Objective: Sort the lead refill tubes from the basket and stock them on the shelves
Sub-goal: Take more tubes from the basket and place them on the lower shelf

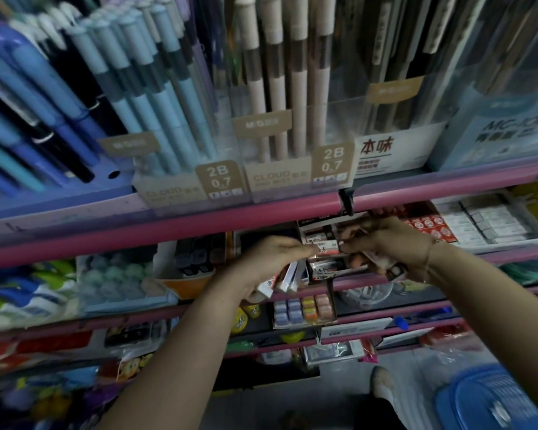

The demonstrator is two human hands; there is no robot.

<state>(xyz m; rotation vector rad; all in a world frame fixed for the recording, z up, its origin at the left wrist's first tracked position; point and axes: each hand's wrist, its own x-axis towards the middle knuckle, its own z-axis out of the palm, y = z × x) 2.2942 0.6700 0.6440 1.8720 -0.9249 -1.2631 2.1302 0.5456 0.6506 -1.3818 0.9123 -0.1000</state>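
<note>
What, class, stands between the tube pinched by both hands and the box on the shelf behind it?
Nothing visible does. The tube is pinched between the left hand and right hand right in front of the box. The pink rail of the shelf above runs over the opening, not across it.

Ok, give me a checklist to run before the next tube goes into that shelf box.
1. Left hand holds spare lead refill tubes: ok.
2. Right hand pinches one tube at the shelf box: ok.
3. Tube label matches the box: cannot tell, blurred.
4. Free room in the box: cannot tell, hands hide it.
5. Blue basket within reach on the floor: ok.
</note>
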